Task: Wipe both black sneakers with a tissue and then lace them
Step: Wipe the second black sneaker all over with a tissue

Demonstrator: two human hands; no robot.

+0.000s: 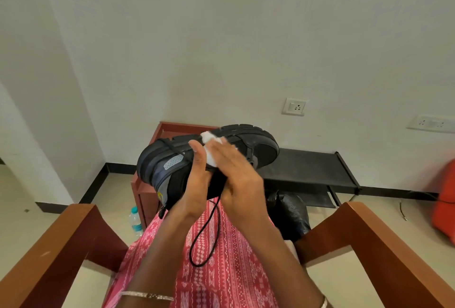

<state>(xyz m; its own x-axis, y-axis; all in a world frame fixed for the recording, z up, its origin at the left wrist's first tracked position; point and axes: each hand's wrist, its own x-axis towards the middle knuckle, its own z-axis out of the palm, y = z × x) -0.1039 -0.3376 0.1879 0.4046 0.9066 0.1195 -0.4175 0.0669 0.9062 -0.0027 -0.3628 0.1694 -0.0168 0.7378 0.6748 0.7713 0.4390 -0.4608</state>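
Note:
A black sneaker [261, 146] is held up in front of me on its side, its sole turned up and away. My left hand [197, 184] grips it from below around the collar. My right hand [236, 172] presses a white tissue [209, 145] against the sneaker's side near the sole. A black lace [209, 238] hangs from the shoe in a loop over my lap. The second sneaker is not in view.
I sit in a chair with wooden armrests [56, 246] on both sides. Ahead stand a red-brown cabinet [147, 192], a low black rack [310, 169], a black bag [290, 211] and a water bottle [136, 221] on the floor. A red object [443, 196] is at the right.

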